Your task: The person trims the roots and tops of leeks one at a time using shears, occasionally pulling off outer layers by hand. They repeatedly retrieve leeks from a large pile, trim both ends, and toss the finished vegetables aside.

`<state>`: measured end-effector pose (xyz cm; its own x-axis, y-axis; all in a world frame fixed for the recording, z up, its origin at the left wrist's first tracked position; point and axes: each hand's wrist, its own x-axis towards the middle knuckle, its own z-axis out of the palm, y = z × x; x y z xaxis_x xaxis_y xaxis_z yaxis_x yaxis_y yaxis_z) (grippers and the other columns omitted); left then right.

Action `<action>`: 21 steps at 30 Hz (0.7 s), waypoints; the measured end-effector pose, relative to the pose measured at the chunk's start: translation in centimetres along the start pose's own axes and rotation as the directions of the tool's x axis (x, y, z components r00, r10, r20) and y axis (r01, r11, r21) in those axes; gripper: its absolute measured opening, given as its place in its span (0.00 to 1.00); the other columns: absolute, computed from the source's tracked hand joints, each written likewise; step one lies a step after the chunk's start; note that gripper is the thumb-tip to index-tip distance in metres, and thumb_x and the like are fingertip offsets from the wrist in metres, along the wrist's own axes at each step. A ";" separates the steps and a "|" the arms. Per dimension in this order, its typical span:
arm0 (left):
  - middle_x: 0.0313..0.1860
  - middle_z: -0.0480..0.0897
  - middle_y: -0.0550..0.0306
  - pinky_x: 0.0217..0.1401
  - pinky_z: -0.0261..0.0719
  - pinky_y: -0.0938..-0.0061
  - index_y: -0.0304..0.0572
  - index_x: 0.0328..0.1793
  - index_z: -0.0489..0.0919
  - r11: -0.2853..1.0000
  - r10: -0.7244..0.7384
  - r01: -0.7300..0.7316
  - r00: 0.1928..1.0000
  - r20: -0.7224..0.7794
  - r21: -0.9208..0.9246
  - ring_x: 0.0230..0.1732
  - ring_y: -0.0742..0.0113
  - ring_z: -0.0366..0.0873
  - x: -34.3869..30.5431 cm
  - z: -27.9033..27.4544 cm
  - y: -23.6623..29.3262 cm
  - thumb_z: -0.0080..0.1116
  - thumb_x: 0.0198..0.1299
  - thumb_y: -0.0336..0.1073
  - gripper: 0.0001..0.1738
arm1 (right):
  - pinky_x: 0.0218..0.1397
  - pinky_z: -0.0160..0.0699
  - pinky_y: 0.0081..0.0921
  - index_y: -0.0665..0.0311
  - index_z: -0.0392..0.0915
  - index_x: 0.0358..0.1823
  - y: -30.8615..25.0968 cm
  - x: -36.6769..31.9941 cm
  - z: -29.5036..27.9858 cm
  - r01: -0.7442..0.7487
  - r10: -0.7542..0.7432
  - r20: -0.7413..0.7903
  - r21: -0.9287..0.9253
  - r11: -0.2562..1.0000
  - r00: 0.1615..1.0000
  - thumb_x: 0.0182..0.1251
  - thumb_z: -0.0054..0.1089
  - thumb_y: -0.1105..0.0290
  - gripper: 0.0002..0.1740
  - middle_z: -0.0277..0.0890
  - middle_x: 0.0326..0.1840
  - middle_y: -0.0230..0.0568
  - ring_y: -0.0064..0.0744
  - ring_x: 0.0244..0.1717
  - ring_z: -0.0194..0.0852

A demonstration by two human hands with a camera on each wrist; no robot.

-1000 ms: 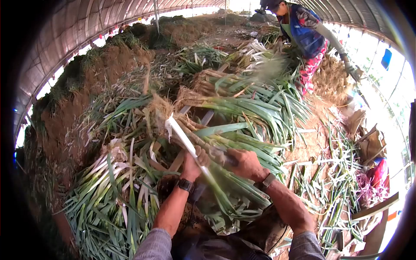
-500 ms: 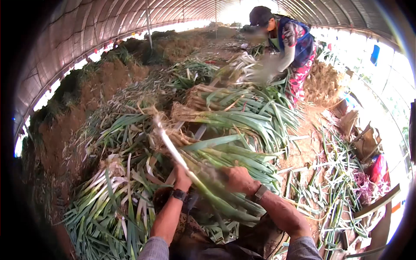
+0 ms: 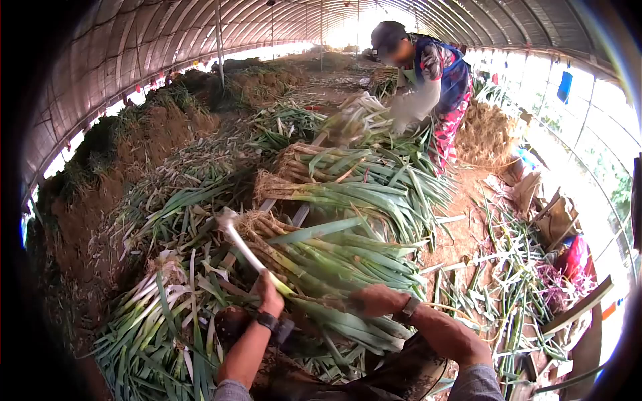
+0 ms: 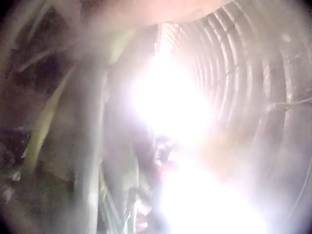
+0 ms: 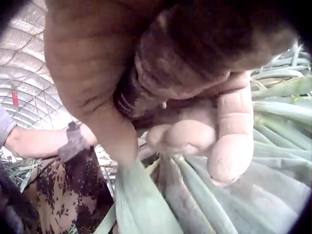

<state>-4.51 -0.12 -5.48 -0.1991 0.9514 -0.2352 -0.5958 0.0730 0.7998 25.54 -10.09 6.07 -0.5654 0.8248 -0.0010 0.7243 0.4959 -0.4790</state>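
Observation:
My left hand (image 3: pixel 269 295) grips a leek (image 3: pixel 245 250) around its pale shaft. The root end points up and left, and its green leaves run toward my right hand (image 3: pixel 380 301). In the right wrist view the fingers of that hand are curled, with the thumb tip right at the top of a broad green leek leaf (image 5: pixel 141 197). A dark, shadowed patch lies inside the curled fingers. Haze and glare blur the left wrist view, where part of my left hand (image 4: pixel 156 10) crosses the top above a leek stalk (image 4: pixel 92 151).
Bundled leeks (image 3: pixel 334 190) lie ahead, roots leftward. A loose leek pile (image 3: pixel 150 314) is at my left. Trimmed leaves (image 3: pixel 495 294) litter the right floor by a wooden board (image 3: pixel 578 304). Another person (image 3: pixel 435 73) bends over leeks farther back. The arched tunnel wall (image 3: pixel 120 60) curves around.
My right hand has moved downward and away from the leek's root end. The leek's root end has shifted left and down in view. The other person has bent farther over the leeks.

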 end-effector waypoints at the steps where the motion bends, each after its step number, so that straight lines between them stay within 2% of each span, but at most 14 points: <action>1: 0.28 0.77 0.60 0.30 0.79 0.64 0.51 0.41 0.72 0.994 -0.045 0.035 0.994 -0.100 -0.104 0.29 0.65 0.76 1.2 -0.3 1.8 0.50 0.70 0.58 0.19 | 0.33 0.77 0.48 0.57 0.83 0.46 0.4 -0.1 0.3 -0.002 0.002 0.044 -0.003 1.000 0.999 0.59 0.60 0.60 0.16 0.81 0.30 0.51 0.55 0.31 0.80; 3: 0.24 0.75 0.63 0.23 0.77 0.64 0.53 0.40 0.72 0.991 0.095 -0.114 0.967 -0.235 -0.070 0.24 0.67 0.74 3.6 -1.4 5.8 0.52 0.69 0.58 0.19 | 0.33 0.77 0.48 0.56 0.83 0.46 0.5 -0.6 0.3 0.017 -0.017 -0.001 0.035 0.999 1.000 0.59 0.60 0.61 0.16 0.81 0.30 0.51 0.55 0.31 0.80; 5: 0.24 0.74 0.66 0.21 0.75 0.68 0.54 0.38 0.73 0.956 0.279 -0.291 0.945 -0.169 -0.048 0.21 0.69 0.71 4.9 -2.4 10.9 0.54 0.68 0.59 0.19 | 0.33 0.77 0.48 0.56 0.83 0.46 0.2 -0.9 0.2 0.032 -0.028 -0.048 0.079 0.996 0.998 0.59 0.59 0.61 0.15 0.81 0.30 0.51 0.55 0.31 0.80; 9: 0.23 0.74 0.68 0.18 0.72 0.76 0.54 0.39 0.75 0.898 0.436 -0.441 0.886 -0.157 0.006 0.20 0.77 0.72 4.0 -0.5 23.9 0.57 0.66 0.58 0.19 | 0.33 0.77 0.47 0.54 0.83 0.48 -0.2 -1.3 0.0 0.010 -0.010 -0.010 0.016 1.000 1.000 0.60 0.59 0.61 0.16 0.81 0.30 0.50 0.55 0.31 0.80; 11: 0.23 0.74 0.68 0.16 0.71 0.77 0.52 0.38 0.76 0.804 0.595 -0.580 0.783 -0.182 0.129 0.19 0.78 0.71 2.8 0.6 29.9 0.58 0.66 0.58 0.19 | 0.33 0.76 0.47 0.54 0.83 0.49 -0.2 -1.3 0.1 0.015 -0.015 0.025 -0.002 1.000 1.000 0.60 0.59 0.60 0.16 0.80 0.30 0.50 0.55 0.30 0.80; 13: 0.24 0.76 0.68 0.15 0.71 0.77 0.50 0.39 0.77 0.686 0.726 -0.712 0.684 -0.070 0.150 0.17 0.77 0.70 0.8 1.5 35.3 0.58 0.65 0.59 0.21 | 0.31 0.77 0.46 0.53 0.83 0.50 -0.4 -1.2 0.0 0.040 -0.033 0.099 -0.062 0.997 0.995 0.57 0.60 0.60 0.18 0.80 0.28 0.48 0.53 0.29 0.79; 14: 0.25 0.77 0.67 0.15 0.70 0.77 0.49 0.40 0.77 0.606 0.792 -0.750 0.601 -0.111 0.263 0.18 0.78 0.71 -1.2 3.1 37.7 0.58 0.66 0.58 0.21 | 0.31 0.77 0.46 0.53 0.83 0.50 -0.5 -1.1 0.0 0.039 -0.033 0.102 -0.061 0.997 0.994 0.57 0.60 0.60 0.18 0.80 0.28 0.48 0.53 0.29 0.79; 15: 0.26 0.77 0.67 0.16 0.69 0.78 0.48 0.40 0.78 0.520 0.850 -0.766 0.508 -0.140 0.379 0.18 0.78 0.71 -3.2 4.6 40.0 0.57 0.66 0.58 0.21 | 0.34 0.78 0.45 0.51 0.83 0.50 -0.5 -1.0 0.1 -0.011 0.030 0.190 -0.101 0.995 0.981 0.56 0.62 0.60 0.19 0.81 0.31 0.48 0.52 0.32 0.80; 16: 0.27 0.77 0.67 0.16 0.68 0.78 0.45 0.43 0.79 0.415 0.883 -0.741 0.467 -0.039 0.527 0.18 0.78 0.71 -4.2 4.1 42.7 0.56 0.68 0.56 0.20 | 0.38 0.79 0.44 0.50 0.83 0.51 -0.7 -0.9 0.3 -0.055 0.093 0.277 -0.142 0.988 0.956 0.55 0.63 0.59 0.20 0.82 0.34 0.47 0.51 0.35 0.81; 17: 0.28 0.77 0.66 0.17 0.68 0.78 0.43 0.47 0.81 0.290 0.896 -0.695 0.439 0.069 0.658 0.19 0.78 0.72 -5.0 3.3 45.1 0.55 0.69 0.53 0.21 | 0.38 0.79 0.44 0.50 0.83 0.51 -0.3 -0.6 0.3 -0.054 0.091 0.290 -0.131 0.990 0.953 0.55 0.63 0.59 0.20 0.82 0.34 0.47 0.51 0.35 0.81; 19: 0.28 0.76 0.66 0.20 0.67 0.79 0.41 0.55 0.81 0.082 0.939 -0.770 0.273 0.210 0.633 0.21 0.78 0.72 -7.7 4.3 46.8 0.52 0.71 0.49 0.20 | 0.37 0.80 0.44 0.49 0.82 0.50 1.1 -0.6 0.7 -0.066 0.128 0.277 -0.220 0.973 0.952 0.53 0.62 0.58 0.21 0.82 0.34 0.47 0.52 0.35 0.81; 21: 0.27 0.77 0.60 0.25 0.69 0.77 0.43 0.61 0.80 -0.121 0.856 -0.466 0.398 0.330 0.876 0.24 0.74 0.72 -7.5 0.7 50.2 0.52 0.71 0.46 0.20 | 0.36 0.79 0.44 0.52 0.82 0.46 1.7 -1.1 0.3 -0.117 0.120 0.015 -0.135 0.984 0.993 0.52 0.63 0.59 0.18 0.81 0.33 0.48 0.53 0.35 0.80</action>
<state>-32.40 -3.35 36.79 -0.3321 0.5403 0.7731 0.8468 -0.1903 0.4967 27.27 -10.19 4.95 -0.4802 0.8743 -0.0714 0.8320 0.4281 -0.3528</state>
